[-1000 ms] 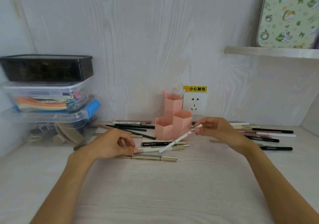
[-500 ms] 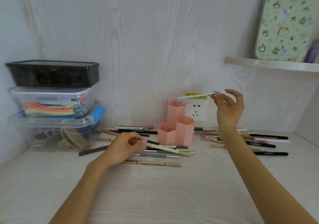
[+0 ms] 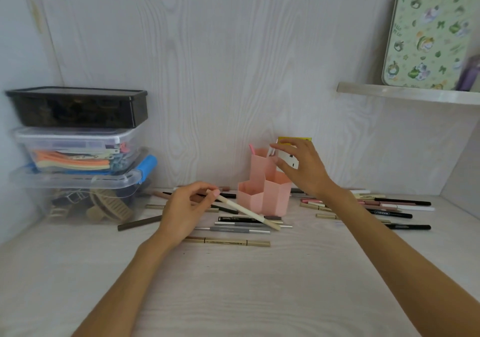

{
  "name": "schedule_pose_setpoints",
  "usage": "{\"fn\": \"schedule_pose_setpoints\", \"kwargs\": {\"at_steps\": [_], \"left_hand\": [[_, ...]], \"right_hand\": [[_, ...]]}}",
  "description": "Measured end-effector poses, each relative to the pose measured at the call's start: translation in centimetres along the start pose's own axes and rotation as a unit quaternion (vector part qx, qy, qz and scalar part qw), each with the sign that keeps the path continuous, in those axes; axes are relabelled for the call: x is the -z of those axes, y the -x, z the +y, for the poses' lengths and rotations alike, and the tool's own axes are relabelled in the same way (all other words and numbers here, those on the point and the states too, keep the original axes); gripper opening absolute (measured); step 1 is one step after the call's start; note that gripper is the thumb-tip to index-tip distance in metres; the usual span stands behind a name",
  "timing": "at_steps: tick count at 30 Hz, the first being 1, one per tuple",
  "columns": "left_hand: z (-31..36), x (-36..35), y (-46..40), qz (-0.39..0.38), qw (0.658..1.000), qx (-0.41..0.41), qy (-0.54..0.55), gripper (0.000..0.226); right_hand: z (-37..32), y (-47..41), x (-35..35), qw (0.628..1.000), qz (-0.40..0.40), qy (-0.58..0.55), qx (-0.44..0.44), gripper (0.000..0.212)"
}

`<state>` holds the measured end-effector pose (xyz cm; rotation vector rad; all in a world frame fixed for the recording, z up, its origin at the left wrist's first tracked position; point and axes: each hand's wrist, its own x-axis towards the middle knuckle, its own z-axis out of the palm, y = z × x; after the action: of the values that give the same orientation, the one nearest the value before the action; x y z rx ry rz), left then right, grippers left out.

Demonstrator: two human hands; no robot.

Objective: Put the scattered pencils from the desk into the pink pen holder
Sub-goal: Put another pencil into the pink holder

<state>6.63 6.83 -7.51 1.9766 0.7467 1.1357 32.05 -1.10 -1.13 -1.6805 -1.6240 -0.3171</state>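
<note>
Beside the pink holder (image 3: 263, 191), pencils lie on the tabletop (image 3: 233, 284) on both sides and in front of it. Right over the tall back cup of the holder, the right hand (image 3: 301, 168) has its fingers spread; a thin pencil shows at its fingertips, but I cannot tell if it grips it. Left of the holder, the left hand (image 3: 185, 210) pinches a cream pencil (image 3: 244, 210) between thumb and fingers. To do this well, I think each pencil should be tipped upright, aimed at an open cup, then let go low so the holder stays up.
</note>
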Motion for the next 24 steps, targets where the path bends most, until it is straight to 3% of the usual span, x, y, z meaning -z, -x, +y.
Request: {"fn": "schedule_pose_setpoints", "kwargs": {"at_steps": [3, 6, 7, 9, 13, 16, 18, 21, 24], "left_hand": [[0.3, 0.0, 0.0, 0.022, 1.000, 0.002, 0.021, 0.011], [0.6, 0.0, 0.0, 0.071, 0.995, 0.010, 0.068, 0.013], [0.8, 0.0, 0.0, 0.085, 0.993, 0.012, 0.082, 0.012], [1.0, 0.1, 0.0, 0.113, 0.989, 0.020, 0.097, 0.013], [1.5, 0.5, -0.3, 0.205, 0.975, 0.020, 0.087, 0.017], [3.2, 0.5, -0.8, 0.325, 0.940, -0.044, 0.088, 0.021], [5.1, 0.2, -1.8, 0.375, 0.917, -0.094, 0.102, 0.025], [8.3, -0.9, -4.2, 0.402, 0.897, -0.153, 0.102, 0.022], [10.6, -2.8, -6.7, 0.384, 0.906, -0.176, 0.028, 0.021]], "right_hand": [[0.7, 2.1, 0.4, 0.996, 0.027, -0.079, -0.036, 0.038], [1.8, 5.0, 0.0, 0.981, 0.059, -0.141, -0.123, 0.013], [2.2, 5.8, -0.2, 0.980, 0.050, -0.131, -0.143, 0.005], [2.9, 6.8, -0.7, 0.976, 0.010, -0.140, -0.166, 0.009], [2.5, 7.6, -1.1, 0.969, -0.087, -0.177, -0.149, 0.023], [2.5, 7.9, -1.5, 0.969, -0.133, -0.167, -0.125, 0.017], [2.5, 8.0, -1.4, 0.963, -0.162, -0.181, -0.116, 0.025], [2.6, 8.1, -1.4, 0.960, -0.197, -0.174, -0.090, 0.035], [2.7, 8.1, -1.4, 0.958, -0.198, -0.183, -0.094, 0.030]]}}
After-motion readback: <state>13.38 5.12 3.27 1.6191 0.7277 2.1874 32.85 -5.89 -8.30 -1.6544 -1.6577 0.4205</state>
